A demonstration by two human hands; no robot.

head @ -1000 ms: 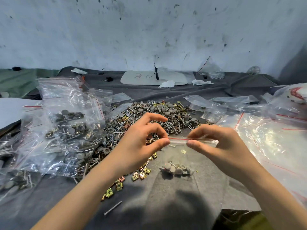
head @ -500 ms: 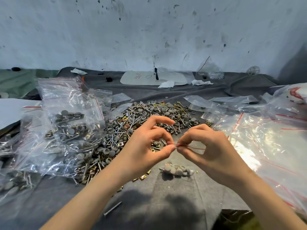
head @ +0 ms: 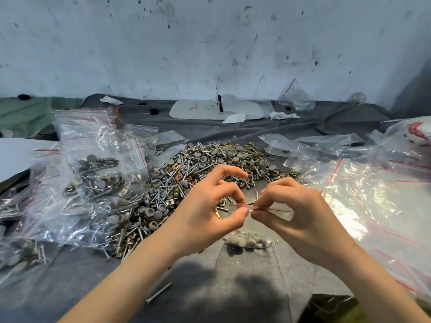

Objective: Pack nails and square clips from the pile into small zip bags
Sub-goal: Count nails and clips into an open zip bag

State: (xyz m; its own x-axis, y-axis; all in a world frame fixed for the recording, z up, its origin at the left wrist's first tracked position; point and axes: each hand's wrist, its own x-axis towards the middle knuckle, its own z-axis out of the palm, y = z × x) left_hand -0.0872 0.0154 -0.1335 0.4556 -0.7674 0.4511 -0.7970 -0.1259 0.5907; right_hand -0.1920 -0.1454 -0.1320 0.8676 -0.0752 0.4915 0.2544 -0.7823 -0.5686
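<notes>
Two bare hands meet in mid-view, and I log both as engaged on one item. On the left hand (head: pixel 205 213), the thumb and a curled finger pinch the top edge of a small clear plastic zip bag with a red seal line (head: pixel 250 238), while the index finger arches above, free of it. On the right hand (head: pixel 300 213), the thumb and curled fingers pinch the same top edge just beside the other pinch, fingertips nearly touching. The bag hangs from the two pinches. Its bottom holds a cluster of grey round caps and a few nails and rests on the grey felt cloth (head: pixel 210 287) directly beneath the hands. I cannot tell whether the seal is pressed closed along its length.

Just beyond the hands, partly hidden by the left one, lies the loose pile of silver nails, grey round caps and brass-coloured square clips (head: pixel 210 164). Left of the left hand sits a heap of clear zip bags holding mixed hardware (head: pixel 100 173). Right of the right hand is a spread of empty clear zip bags with red lines (head: pixel 373 206). One loose silver nail (head: pixel 158 293) lies on the cloth beside the left forearm, nearer me than the hands. Well beyond the pile, a flat white board with red marks (head: pixel 217 109) lies by the stained pale wall (head: pixel 210 43).
</notes>
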